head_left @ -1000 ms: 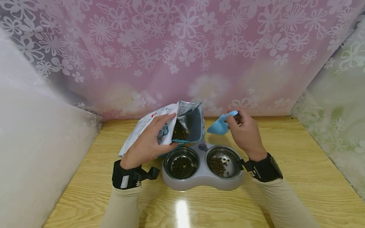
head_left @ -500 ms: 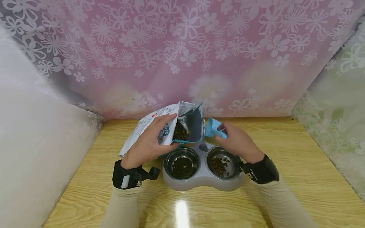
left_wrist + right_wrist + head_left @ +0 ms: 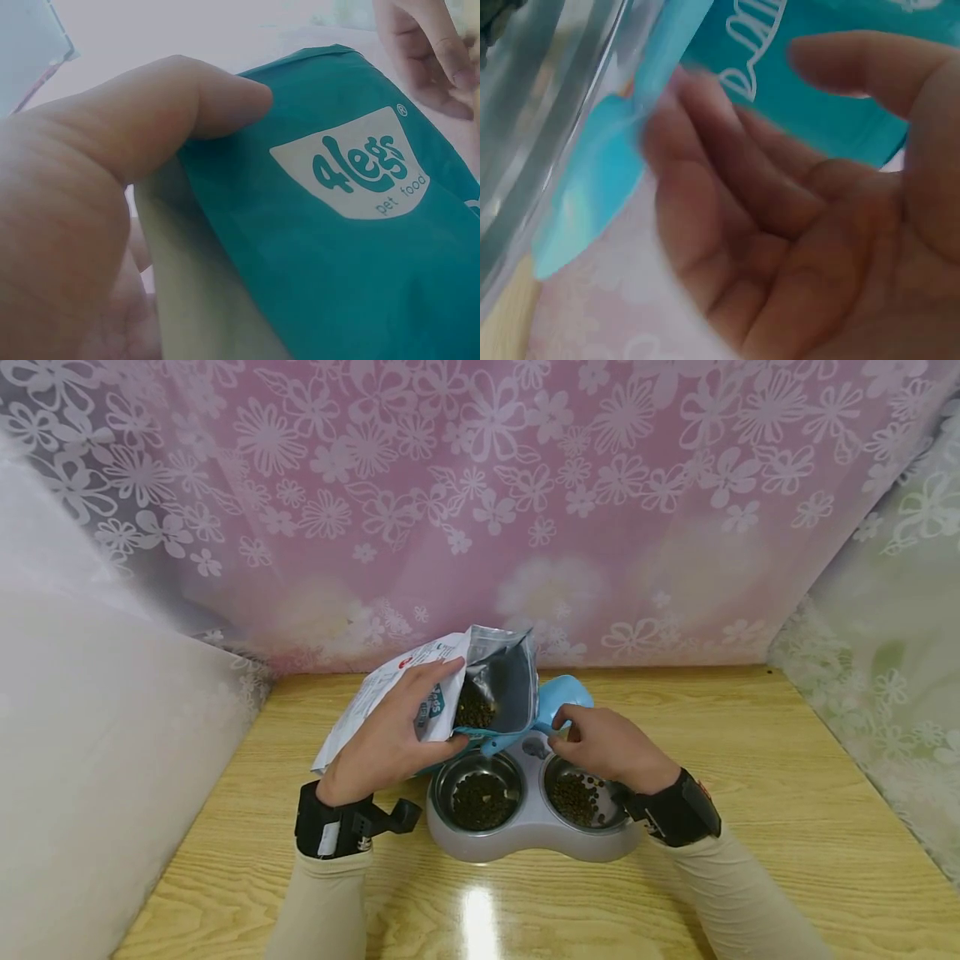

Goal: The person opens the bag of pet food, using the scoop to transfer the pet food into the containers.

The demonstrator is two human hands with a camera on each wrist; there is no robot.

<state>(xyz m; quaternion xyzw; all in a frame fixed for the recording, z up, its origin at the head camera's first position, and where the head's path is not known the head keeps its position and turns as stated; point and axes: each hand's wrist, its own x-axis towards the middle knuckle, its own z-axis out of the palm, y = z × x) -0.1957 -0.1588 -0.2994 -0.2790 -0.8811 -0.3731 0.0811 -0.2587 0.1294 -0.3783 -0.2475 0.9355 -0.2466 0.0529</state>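
Observation:
My left hand [image 3: 393,722] grips a white and teal pet food bag [image 3: 360,262] round its mouth, thumb on the teal face in the left wrist view. The bag leans over, its silvery inside showing brown kibble [image 3: 475,706]. A light blue scoop [image 3: 566,692] lies against the bag, its handle end over the rim of the grey double feeder [image 3: 536,839]. Just beside the scoop is my right hand [image 3: 618,747]; in the right wrist view its loosely bent fingers [image 3: 697,195] are at the scoop, thumb apart. Contact there is blurred.
Two steel bowls sit in the feeder, with kibble in the left bowl [image 3: 480,802] and the right bowl [image 3: 573,800]. A wooden table [image 3: 247,860] lies below. Behind it hangs a pink flowered cloth [image 3: 525,527], with pale walls at both sides.
The right hand has moved left and nearer, turning the scoop so its handle points toward the left bowl. Its thumb now stands off the scoop. The left hand and bag have stayed put.

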